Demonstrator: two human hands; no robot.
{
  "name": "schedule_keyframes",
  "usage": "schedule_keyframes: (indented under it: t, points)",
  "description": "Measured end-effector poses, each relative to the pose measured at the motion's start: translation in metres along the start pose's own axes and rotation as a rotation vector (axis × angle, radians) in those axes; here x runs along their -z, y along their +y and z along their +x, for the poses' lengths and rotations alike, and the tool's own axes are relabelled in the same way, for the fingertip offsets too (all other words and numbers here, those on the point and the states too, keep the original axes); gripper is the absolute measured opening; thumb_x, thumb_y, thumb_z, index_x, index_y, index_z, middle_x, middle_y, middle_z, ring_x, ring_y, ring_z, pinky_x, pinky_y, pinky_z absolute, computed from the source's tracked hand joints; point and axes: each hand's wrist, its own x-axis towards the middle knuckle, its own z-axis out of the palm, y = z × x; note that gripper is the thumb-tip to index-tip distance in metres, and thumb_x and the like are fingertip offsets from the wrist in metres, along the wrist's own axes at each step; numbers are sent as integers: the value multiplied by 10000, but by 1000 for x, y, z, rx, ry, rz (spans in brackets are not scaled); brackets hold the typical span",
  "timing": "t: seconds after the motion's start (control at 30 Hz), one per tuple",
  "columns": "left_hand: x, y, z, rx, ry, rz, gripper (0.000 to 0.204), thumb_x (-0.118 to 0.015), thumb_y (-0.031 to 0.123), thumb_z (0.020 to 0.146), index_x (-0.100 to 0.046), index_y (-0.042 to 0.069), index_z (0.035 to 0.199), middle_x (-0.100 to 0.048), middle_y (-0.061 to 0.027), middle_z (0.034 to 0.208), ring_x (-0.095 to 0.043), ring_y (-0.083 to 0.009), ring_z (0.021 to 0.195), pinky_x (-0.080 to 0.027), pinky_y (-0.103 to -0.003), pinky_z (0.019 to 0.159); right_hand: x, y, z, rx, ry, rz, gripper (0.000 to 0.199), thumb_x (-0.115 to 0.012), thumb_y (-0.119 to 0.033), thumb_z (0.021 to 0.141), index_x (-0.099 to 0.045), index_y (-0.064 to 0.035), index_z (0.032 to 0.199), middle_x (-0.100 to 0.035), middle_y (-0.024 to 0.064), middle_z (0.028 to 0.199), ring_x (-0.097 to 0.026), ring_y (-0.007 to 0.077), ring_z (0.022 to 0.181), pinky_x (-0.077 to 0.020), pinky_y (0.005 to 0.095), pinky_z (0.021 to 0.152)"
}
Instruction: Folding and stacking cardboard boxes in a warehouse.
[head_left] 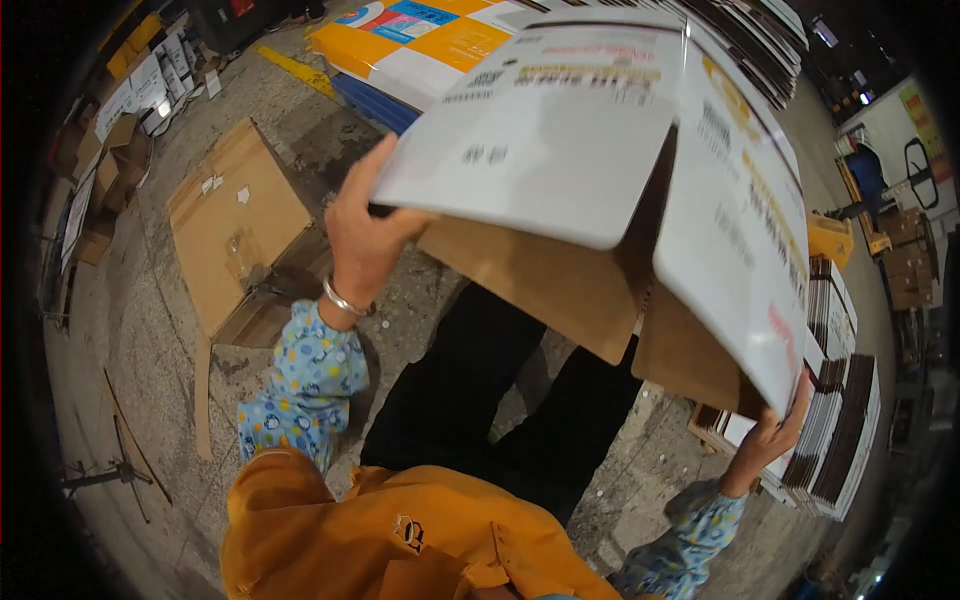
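Note:
I hold a large white printed cardboard box up in front of me, partly opened out, its brown inside showing underneath. My left hand grips the box's left edge, thumb under the panel; a metal bangle sits on that wrist. My right hand holds the lower right corner of the box's side panel. Both sleeves are blue and patterned. An orange apron and dark trousers show below the box.
A flattened brown carton lies on the concrete floor at left. Stacks of flat white cartons stand at right, and more flat printed cartons lie at the back. Small boxes sit far left.

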Motion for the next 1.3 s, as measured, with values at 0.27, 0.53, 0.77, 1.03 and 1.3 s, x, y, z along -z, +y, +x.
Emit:
schedule_keyframes:
  t: [0.27, 0.53, 0.77, 1.03, 1.3]
  points:
    - [-2, 44, 67, -44, 2, -293, 378, -618, 259, 840, -575, -21, 1090, -640, -98, 818, -576, -107, 765, -447, -233, 667, 16, -57, 89, -18, -6, 29, 487, -415, -402, 928, -580, 30, 1080, -627, 146, 1013, -600, 218, 909, -455, 312, 788]
    - [-11, 46, 84, -107, -10, -393, 397, -577, 341, 865, -598, -11, 1048, -633, -53, 816, -550, -75, 724, -430, -211, 655, 20, -60, 116, 14, 45, -59, 422, -416, -384, 925, -603, -20, 1027, -622, 128, 819, -566, 180, 713, -436, 302, 647]
    - [-10, 47, 103, -141, -12, -288, 430, -576, 390, 853, -611, 3, 1038, -631, -60, 770, -561, -86, 713, -430, -221, 641, 32, -43, 142, 2, 25, -137, 471, -398, -428, 919, -597, -2, 957, -589, 162, 747, -546, 227, 672, -423, 327, 632]
    - [-10, 63, 116, -152, -83, -273, 397, -516, 359, 901, -593, -3, 1044, -576, -9, 891, -543, -83, 804, -466, -237, 738, 28, -37, 158, 75, 89, -54, 532, -400, -461, 916, -610, 28, 918, -616, 164, 792, -580, 237, 714, -440, 331, 676]
    - [-5, 43, 118, -183, -42, -158, 420, -542, 394, 874, -617, 3, 1007, -570, -18, 784, -511, -92, 704, -419, -245, 645, 32, -47, 156, 82, 34, -131, 495, -429, -430, 913, -607, 32, 929, -603, 151, 791, -573, 221, 739, -433, 322, 690]
